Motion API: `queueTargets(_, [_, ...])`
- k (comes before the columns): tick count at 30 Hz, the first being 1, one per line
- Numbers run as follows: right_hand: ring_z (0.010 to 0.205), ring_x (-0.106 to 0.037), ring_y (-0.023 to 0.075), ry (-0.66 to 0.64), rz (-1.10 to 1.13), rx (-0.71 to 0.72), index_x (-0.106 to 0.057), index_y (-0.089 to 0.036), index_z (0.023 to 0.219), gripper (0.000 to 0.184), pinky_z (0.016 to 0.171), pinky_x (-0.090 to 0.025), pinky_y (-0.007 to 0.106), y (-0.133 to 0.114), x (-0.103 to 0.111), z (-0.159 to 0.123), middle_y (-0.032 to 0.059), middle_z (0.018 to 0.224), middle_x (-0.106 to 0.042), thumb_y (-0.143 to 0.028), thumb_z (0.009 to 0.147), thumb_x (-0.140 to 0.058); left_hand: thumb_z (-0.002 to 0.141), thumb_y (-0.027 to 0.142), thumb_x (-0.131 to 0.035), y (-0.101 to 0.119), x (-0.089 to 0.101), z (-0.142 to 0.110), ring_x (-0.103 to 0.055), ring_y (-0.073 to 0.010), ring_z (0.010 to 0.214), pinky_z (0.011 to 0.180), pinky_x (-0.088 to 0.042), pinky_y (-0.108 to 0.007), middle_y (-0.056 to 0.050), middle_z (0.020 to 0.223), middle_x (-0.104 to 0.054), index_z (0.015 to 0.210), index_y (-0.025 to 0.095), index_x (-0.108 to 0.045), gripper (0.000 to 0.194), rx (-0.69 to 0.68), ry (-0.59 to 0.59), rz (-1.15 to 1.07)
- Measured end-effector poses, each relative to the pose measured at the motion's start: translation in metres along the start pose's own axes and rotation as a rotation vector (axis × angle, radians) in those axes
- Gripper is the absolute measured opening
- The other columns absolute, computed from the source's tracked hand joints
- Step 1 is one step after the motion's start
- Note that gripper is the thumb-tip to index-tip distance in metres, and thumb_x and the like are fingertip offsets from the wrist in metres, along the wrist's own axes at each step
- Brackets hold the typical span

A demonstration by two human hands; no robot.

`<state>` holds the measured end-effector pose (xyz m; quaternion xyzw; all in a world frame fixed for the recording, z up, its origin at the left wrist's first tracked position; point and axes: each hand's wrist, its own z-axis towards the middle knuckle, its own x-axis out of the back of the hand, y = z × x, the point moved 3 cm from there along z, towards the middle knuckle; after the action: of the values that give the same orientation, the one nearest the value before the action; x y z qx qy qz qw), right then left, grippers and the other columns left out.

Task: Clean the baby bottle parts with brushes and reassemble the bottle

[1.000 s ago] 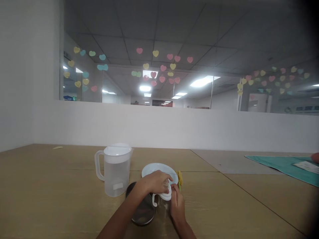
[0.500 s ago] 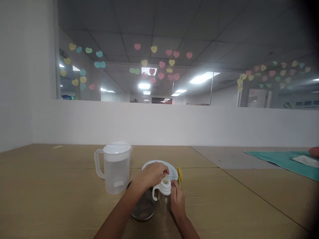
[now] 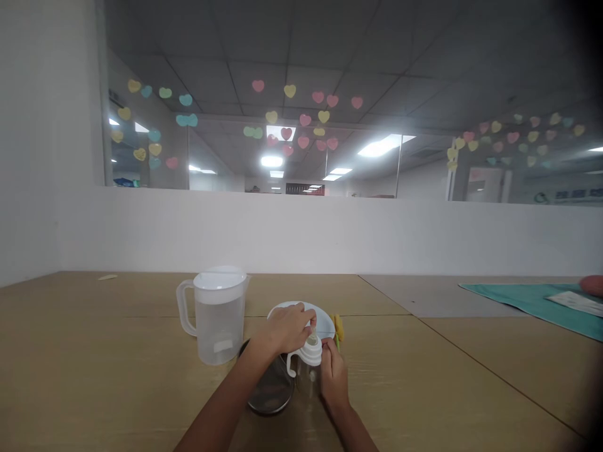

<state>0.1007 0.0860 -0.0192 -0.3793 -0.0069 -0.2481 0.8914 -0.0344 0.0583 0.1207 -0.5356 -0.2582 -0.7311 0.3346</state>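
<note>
And here's the left hand (image 3: pixel 294 328), fingers bent down and closed on the clear tip (image 3: pixel 311 339) of the bottle (image 3: pixel 309 376); the exact pinch is tucked behind those knuckles. Over on the other side, the right hand (image 3: pixel 333 370) grips the bottle, fingertips up by the white collar (image 3: pixel 311 353), thumb and fingers overlapping so the contact is hard to read.

Now the bottle itself: upright, just in front of the plate (image 3: pixel 325 317) and right between the hands. The collar is stepped and glossy, and a white handle (image 3: pixel 291 365) curls down on the left side. Below that, a see-through body, so clear that its lower edge melts into the table (image 3: pixel 405 389); whether it holds anything, I cannot tell.

Just left of it, there's a dark round tray (image 3: pixel 269 392) with a shiny rim, partly covered by the left forearm. The pale plate is part hidden by the left hand, and a yellow flower (image 3: pixel 339 328) peeks out at its right edge, green stem running down behind the right hand.

Further left stands the big translucent jug (image 3: pixel 219 329), handle to the left, a pale label low on its front. Far right, a teal cloth (image 3: pixel 518 298) carries a white card (image 3: pixel 577 302), and a blurred reddish shape (image 3: pixel 592 285) is cut off by the picture's edge.
</note>
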Motion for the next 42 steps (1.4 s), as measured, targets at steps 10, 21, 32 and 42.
queueTargets(10, [0.056,-0.051,0.0176,0.029,-0.058,0.028,-0.049,-0.023,0.072,0.024,0.054,-0.037,0.027,0.002,0.0,0.0,0.0002,0.061,-0.053,-0.03,0.086,-0.03,0.092,0.038,-0.026,-0.008,0.011,0.005,-0.061,-0.0231,0.089,0.077,-0.045,-0.033,-0.011,0.094,-0.065,0.092,0.016,-0.066,0.045,0.154,0.136,0.031])
queueTargets(21, [0.059,-0.055,0.0185,0.084,-0.187,0.075,-0.05,-0.023,0.074,0.025,0.056,-0.039,0.027,-0.007,0.005,-0.002,0.002,0.064,-0.057,-0.031,0.088,-0.031,0.077,0.019,-0.049,-0.012,0.006,-0.002,-0.061,-0.0185,0.088,0.076,-0.045,-0.027,-0.004,0.103,-0.066,0.104,0.021,-0.062,0.029,0.047,-0.026,-0.26])
queueTargets(32, [0.084,-0.059,0.0208,0.217,-0.229,0.318,-0.051,-0.018,0.096,0.018,0.071,-0.047,0.035,-0.024,0.012,-0.004,0.01,0.092,-0.06,-0.026,0.089,-0.037,0.086,0.014,-0.041,-0.011,0.035,-0.009,-0.055,-0.0172,0.101,0.091,-0.041,-0.029,-0.002,0.106,-0.065,0.101,0.02,-0.061,0.026,-0.059,0.314,-0.258])
queueTargets(42, [0.112,-0.049,0.0291,0.01,-0.288,0.689,-0.057,-0.02,0.085,0.01,0.088,-0.042,0.05,-0.054,0.007,-0.011,0.0125,0.123,-0.055,-0.019,0.076,-0.052,0.083,0.008,-0.036,-0.02,0.034,-0.008,-0.049,-0.018,0.111,0.096,-0.04,-0.031,-0.006,0.119,-0.056,0.103,0.02,-0.061,0.034,-0.014,0.375,-0.146])
